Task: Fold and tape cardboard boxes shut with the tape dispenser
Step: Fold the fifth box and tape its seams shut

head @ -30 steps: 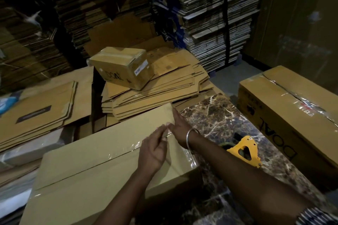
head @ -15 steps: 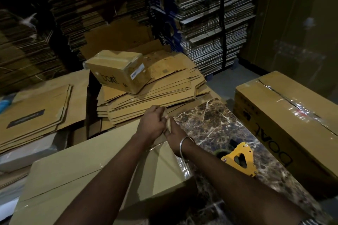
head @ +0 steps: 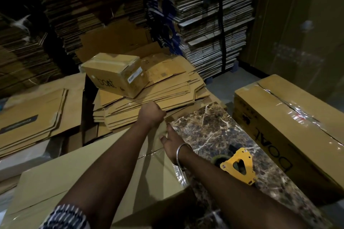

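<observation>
A long cardboard box (head: 93, 169) lies in front of me, partly on the marble table (head: 210, 128), with clear tape along its top seam. My left hand (head: 151, 113) is at the box's far right corner, fingers curled over the edge; what lies under them is hidden. Just below it, my right hand (head: 172, 140), with a metal bangle at the wrist, presses straight fingers against the box's end face where the tape folds down. The yellow tape dispenser (head: 240, 166) lies on the marble to the right of my right forearm, touched by neither hand.
A small taped box (head: 115, 73) sits on a stack of flat cardboard (head: 163, 95) beyond my hands. More flat sheets (head: 35, 115) lie at the left. A large taped carton (head: 290, 122) stands at the right. Tall bundles of cardboard (head: 210, 20) fill the background.
My left hand slid from the middle of the tape seam to the box's far right corner and closed into a fist. My right hand stayed at the box's end, fingers now spread flat.
</observation>
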`<move>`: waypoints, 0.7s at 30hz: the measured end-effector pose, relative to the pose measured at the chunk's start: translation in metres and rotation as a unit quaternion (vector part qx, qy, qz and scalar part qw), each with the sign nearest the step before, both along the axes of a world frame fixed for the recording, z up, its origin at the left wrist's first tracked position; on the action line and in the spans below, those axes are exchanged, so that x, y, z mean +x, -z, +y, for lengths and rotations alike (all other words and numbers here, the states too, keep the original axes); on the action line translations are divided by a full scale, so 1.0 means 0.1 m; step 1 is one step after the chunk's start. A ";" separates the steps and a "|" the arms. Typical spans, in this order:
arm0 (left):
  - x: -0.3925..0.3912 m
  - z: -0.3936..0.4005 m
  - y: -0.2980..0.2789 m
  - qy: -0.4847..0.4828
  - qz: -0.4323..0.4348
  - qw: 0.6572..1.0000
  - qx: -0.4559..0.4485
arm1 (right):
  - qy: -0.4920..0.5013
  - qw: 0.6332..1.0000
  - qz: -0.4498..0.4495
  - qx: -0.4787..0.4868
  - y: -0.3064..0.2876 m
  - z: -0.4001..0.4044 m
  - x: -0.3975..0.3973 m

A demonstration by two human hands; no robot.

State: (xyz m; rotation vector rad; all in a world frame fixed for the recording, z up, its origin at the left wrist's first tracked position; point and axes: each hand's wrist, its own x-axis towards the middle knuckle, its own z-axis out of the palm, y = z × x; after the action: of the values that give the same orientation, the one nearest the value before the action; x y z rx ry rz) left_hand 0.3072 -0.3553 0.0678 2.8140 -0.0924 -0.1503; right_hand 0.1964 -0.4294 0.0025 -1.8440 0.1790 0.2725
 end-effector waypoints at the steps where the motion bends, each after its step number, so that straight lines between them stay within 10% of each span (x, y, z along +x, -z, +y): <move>1: 0.02 -0.03 0.00 -0.023 0.009 1.000 0.001 | 0.002 1.000 -0.003 0.001 0.02 0.01 0.01; 14: 0.02 0.01 0.17 0.019 -0.012 0.994 0.108 | -0.001 1.000 -0.016 0.011 -0.04 -0.09 -0.06; 21: -0.04 0.40 0.24 -0.031 0.079 0.996 0.004 | 0.001 0.999 -0.012 0.030 -0.01 -0.05 -0.05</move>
State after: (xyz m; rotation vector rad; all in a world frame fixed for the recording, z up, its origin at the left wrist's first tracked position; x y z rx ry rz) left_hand 0.3036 -0.3156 0.0435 2.7981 0.0312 -0.3577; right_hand 0.1918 -0.4341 0.0036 -1.7871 0.1551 0.2526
